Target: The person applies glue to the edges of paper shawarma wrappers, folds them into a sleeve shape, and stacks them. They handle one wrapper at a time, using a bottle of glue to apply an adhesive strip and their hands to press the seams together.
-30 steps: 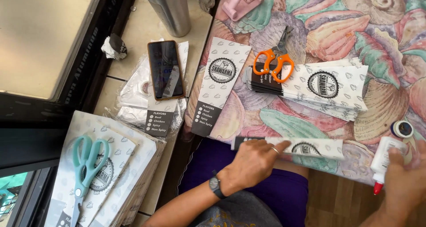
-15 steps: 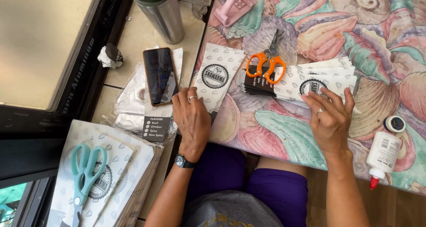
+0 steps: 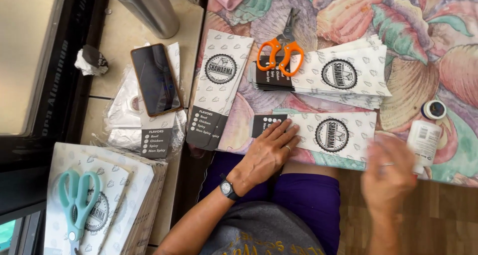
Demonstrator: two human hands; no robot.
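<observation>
At the near edge of the flowered cloth (image 3: pixel 438 70) lies the paper sleeve (image 3: pixel 343 135) you are working on, a long flat white rectangle printed with small grey emblems and one round dark badge. Its long axis runs left to right across your lap, with the black end pointing left and the plain white end pointing right. Your left hand (image 3: pixel 264 155) rests palm down on that black end, fingers (image 3: pixel 284 135) together and nearly straight, pressing the paper flat; a watch sits on the wrist. Your right hand (image 3: pixel 388 173) is a blur just off the sleeve's right end, so you cannot tell how its fingers are set; it is close beside the white plastic glue bottle (image 3: pixel 423 140), which lies on its side next to its loose dark round cap (image 3: pixel 434 109).

Beyond the sleeve, a stack of like sleeves (image 3: pixel 343 73) lies parallel to it, with orange-handled scissors (image 3: pixel 281 48) resting on the stack's dark left end, blades pointing away from you. One more sleeve (image 3: pixel 219 85) lies nearly upright at the cloth's left border, black end towards you. On the pale ledge to the left sit a dark glossy phone (image 3: pixel 155 78) on crinkled clear plastic wrap, a metal tumbler (image 3: pixel 149 8), and another paper pile topped by teal scissors (image 3: pixel 77 200).
</observation>
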